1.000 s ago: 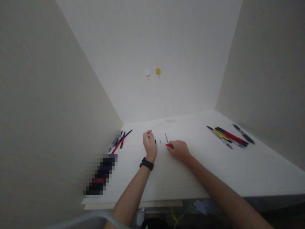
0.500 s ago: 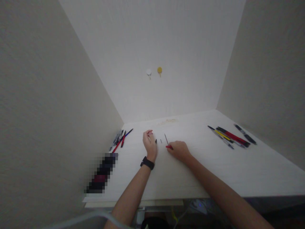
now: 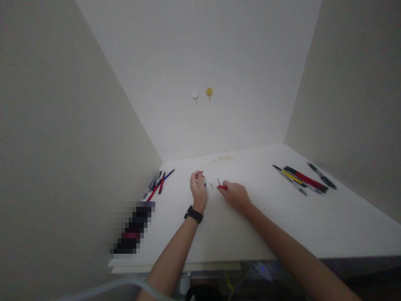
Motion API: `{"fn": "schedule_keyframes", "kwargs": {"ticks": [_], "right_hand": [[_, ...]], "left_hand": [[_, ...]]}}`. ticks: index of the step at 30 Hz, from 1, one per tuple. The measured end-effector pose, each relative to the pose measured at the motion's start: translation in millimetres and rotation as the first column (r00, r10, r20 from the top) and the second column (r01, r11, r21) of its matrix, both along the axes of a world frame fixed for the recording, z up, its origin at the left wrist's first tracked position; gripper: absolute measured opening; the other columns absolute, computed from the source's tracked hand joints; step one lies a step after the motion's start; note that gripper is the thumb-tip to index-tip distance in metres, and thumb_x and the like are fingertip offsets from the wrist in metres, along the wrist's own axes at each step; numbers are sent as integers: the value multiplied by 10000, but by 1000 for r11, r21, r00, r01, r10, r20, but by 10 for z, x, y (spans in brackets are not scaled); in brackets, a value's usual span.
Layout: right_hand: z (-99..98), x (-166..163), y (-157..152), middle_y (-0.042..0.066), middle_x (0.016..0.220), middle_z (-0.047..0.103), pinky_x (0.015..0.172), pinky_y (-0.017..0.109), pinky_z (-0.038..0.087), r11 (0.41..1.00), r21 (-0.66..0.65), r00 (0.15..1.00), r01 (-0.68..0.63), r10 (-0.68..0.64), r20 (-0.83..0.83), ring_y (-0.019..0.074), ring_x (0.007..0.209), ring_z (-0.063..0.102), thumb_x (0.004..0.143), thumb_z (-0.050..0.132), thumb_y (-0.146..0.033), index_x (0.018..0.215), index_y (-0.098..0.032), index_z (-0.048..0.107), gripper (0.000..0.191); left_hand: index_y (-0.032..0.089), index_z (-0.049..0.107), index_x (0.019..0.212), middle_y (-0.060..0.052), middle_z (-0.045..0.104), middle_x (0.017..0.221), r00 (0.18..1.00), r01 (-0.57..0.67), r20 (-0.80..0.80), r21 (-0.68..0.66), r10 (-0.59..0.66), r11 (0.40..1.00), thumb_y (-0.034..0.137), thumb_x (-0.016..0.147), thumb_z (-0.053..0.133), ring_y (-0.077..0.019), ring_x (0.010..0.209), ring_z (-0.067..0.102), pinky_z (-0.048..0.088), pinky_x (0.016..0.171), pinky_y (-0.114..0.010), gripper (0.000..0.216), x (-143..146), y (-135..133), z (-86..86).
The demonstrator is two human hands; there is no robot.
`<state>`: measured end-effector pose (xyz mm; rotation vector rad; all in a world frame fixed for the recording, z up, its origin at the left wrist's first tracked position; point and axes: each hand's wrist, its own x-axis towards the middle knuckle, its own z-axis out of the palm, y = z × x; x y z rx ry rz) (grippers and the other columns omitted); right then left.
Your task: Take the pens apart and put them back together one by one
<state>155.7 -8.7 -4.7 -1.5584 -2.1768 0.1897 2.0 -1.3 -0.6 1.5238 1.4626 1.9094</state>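
My left hand (image 3: 198, 188), with a black watch on its wrist, rests on the white table (image 3: 250, 225) with its fingers curled in a pinch on a tiny part I cannot make out. Just to its right, my right hand (image 3: 235, 195) is closed on a red pen part (image 3: 222, 187). A thin dark refill (image 3: 218, 181) pokes out beyond that red part. Between the two hands lie a small dark tip piece (image 3: 204, 184) and a tiny grey spring (image 3: 211, 185).
A bunch of pens (image 3: 157, 182) lies at the table's left side by the wall. Another group of red, yellow and black pens (image 3: 302, 178) lies at the right. A blurred dark object (image 3: 133, 229) sits at the near left edge. Two wall hooks (image 3: 202, 94) hang ahead.
My right hand has slid a little forward and left with the red pen part, closer to my left hand. My left hand has barely shifted.
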Motion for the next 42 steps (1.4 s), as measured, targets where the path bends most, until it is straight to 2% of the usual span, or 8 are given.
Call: {"fn": "schedule_keyframes", "kwargs": {"ticks": [4, 8, 17, 23, 30, 34, 38, 42], "right_hand": [[-47, 5, 34, 3, 702, 612, 569, 243, 333, 999, 15, 916, -37, 40, -400, 173, 620, 576, 913, 431, -380, 1003, -202, 463, 202], [-97, 14, 76, -14, 676, 556, 584, 251, 364, 990, 45, 806, -134, 135, -576, 174, 620, 548, 891, 411, -318, 895, -222, 397, 97], [-116, 26, 97, 28, 747, 629, 634, 267, 401, 974, 75, 766, -213, 214, -606, 186, 683, 587, 899, 443, -327, 872, -217, 447, 113], [-85, 13, 78, 23, 745, 635, 638, 258, 395, 971, 97, 817, -218, 236, -526, 180, 680, 583, 923, 429, -316, 959, -206, 514, 143], [-80, 27, 97, 68, 1006, 680, 788, 280, 422, 960, 131, 838, -247, 279, -469, 196, 911, 612, 958, 355, -281, 1045, -207, 583, 255], [-70, 38, 100, 65, 1049, 680, 817, 281, 425, 950, 155, 815, -271, 312, -488, 197, 947, 613, 948, 370, -273, 1067, -212, 593, 260], [-80, 55, 96, 36, 898, 696, 699, 252, 420, 963, 132, 829, -237, 271, -489, 176, 776, 624, 915, 417, -245, 1070, -220, 585, 229], [-74, 60, 81, 9, 779, 692, 643, 238, 401, 974, 97, 830, -203, 224, -511, 164, 675, 619, 883, 451, -220, 1057, -216, 556, 203]], "left_hand": [[187, 583, 997, -40, 596, 904, 989, 125, -75, -31, -127, 992, 358, 930, 471, -150, 815, 533, 403, 749, -271, 215, 25, -33, 12], [200, 612, 1040, -37, 616, 910, 945, 254, -193, -72, -263, 964, 330, 892, 545, -152, 808, 529, 402, 744, -273, 208, 39, -41, -6], [191, 650, 884, -28, 626, 825, 882, 342, -319, -71, -347, 937, 260, 844, 599, -146, 727, 508, 389, 692, -270, 95, 52, -24, -9], [189, 614, 845, -19, 601, 792, 923, 299, -230, -70, -307, 952, 248, 856, 560, -149, 743, 523, 383, 682, -262, 81, 57, -38, -5], [191, 550, 854, -10, 551, 782, 991, 134, -32, 8, -134, 991, 311, 898, 517, -144, 739, 498, 390, 711, -261, 132, 20, -11, -16], [193, 530, 862, 0, 518, 754, 963, 252, 88, 24, -254, 967, 362, 901, 524, -131, 706, 493, 398, 682, -247, 174, 25, -21, -3], [184, 594, 941, -1, 540, 743, 903, 407, 154, -11, -401, 913, 381, 874, 572, -121, 681, 505, 402, 653, -235, 209, 14, -23, 8], [163, 651, 907, -30, 612, 787, 910, 391, 166, -46, -379, 919, 386, 840, 614, -129, 710, 545, 421, 668, -242, 235, -17, 3, -3]]}}
